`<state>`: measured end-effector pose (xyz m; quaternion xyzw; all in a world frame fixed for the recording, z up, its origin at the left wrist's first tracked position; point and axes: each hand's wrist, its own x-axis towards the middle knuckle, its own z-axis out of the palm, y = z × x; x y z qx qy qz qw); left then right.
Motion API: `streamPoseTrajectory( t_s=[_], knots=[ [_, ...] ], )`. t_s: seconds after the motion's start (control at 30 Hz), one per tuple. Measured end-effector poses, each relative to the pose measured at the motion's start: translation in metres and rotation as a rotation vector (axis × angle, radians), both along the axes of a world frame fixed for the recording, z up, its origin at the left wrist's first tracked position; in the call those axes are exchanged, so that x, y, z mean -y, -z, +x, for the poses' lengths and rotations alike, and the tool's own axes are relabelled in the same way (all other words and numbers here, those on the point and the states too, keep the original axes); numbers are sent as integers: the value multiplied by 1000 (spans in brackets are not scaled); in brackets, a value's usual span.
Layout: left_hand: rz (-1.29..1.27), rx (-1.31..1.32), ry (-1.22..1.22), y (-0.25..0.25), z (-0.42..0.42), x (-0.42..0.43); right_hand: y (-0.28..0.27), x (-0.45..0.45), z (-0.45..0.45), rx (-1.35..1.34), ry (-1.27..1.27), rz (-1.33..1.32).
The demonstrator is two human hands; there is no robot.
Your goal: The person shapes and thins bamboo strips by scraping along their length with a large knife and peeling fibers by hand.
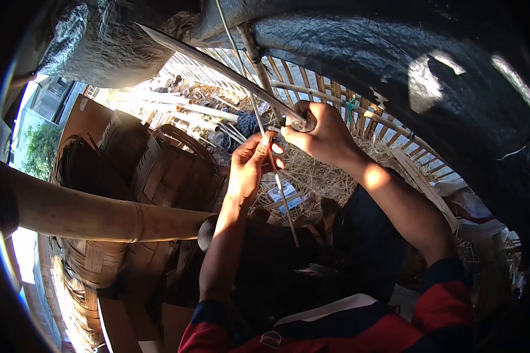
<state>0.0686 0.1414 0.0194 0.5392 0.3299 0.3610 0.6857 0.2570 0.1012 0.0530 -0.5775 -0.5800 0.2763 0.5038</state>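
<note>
My left hand [248, 167] pinches a long, thin bamboo strip [284, 200] between thumb and fingers. The strip runs from the top of the view down past my lap. My right hand [324, 134] is wrapped around the handle of a long-bladed knife [218, 67], beside and slightly above my left hand. The blade points up and left, and it crosses the strip above my left hand. Whether blade and strip touch there, I cannot tell. Most of the handle is hidden by my right fingers.
A thick bamboo pole [100, 209] reaches in from the left. Woven bamboo baskets [174, 170] are stacked behind it. Straw and shavings [330, 182] cover the ground ahead. A slatted bamboo fence [312, 88] stands beyond, with dark plastic sheeting [359, 41] hanging above and to the right.
</note>
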Motion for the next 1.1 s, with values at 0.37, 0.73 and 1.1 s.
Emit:
streamPoseTrajectory(
  t_s=[0.37,0.73,1.1],
  knots=[
    [134,-21,53,18,-6,-45,29,-63,-45,-342,-1,73],
    [720,-711,-93,11,-22,-67,27,-93,-78,-366,-33,48],
    [826,-316,-727,-60,-53,-45,16,-97,-83,163,124,30]
  ],
)
